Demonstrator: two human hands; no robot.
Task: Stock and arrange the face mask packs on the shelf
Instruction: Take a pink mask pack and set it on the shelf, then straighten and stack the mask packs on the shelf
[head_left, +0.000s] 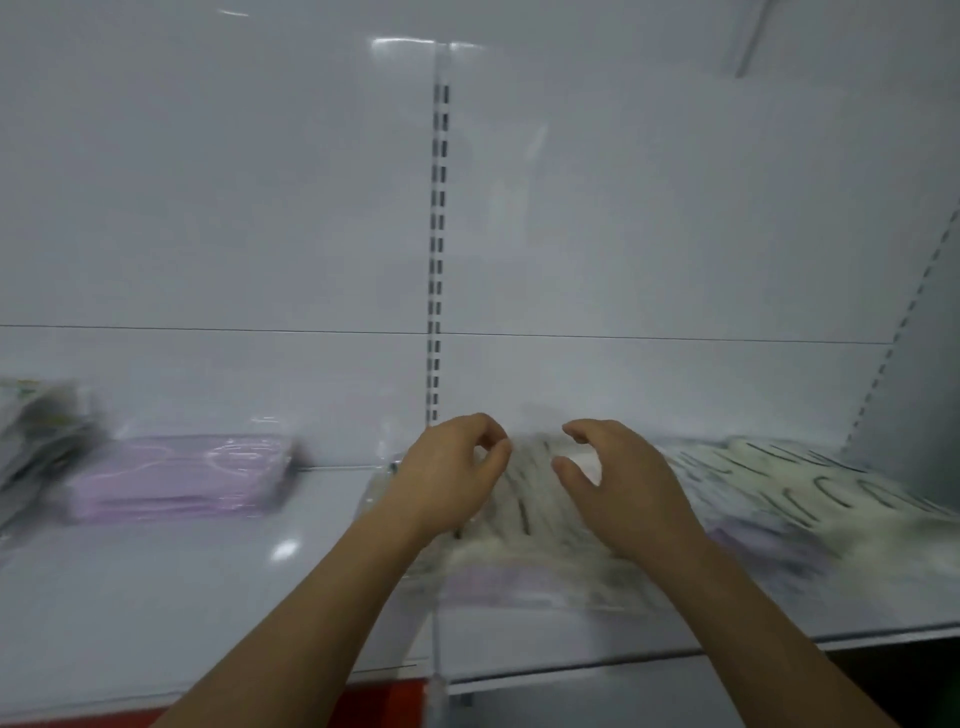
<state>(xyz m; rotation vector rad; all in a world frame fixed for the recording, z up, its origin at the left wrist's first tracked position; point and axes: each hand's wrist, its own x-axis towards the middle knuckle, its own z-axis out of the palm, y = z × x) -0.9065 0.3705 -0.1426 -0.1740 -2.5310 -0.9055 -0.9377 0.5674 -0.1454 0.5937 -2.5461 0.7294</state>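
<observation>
A white shelf runs across the view. On its left part lies a clear pack of pink face masks. Several blurred packs of white masks with dark ear loops are spread over the middle, and more lie at the right, with a purple pack under the middle pile. My left hand hovers just above the left end of that pile, fingers curled, holding nothing. Beside it, my right hand is spread in a loose claw over the same pile, thumb and fingers apart.
A slotted upright splits the white back panel. A clear divider stands on the shelf in line with it. Blurred grey packs lie at the far left. A red strip runs below the shelf's front edge.
</observation>
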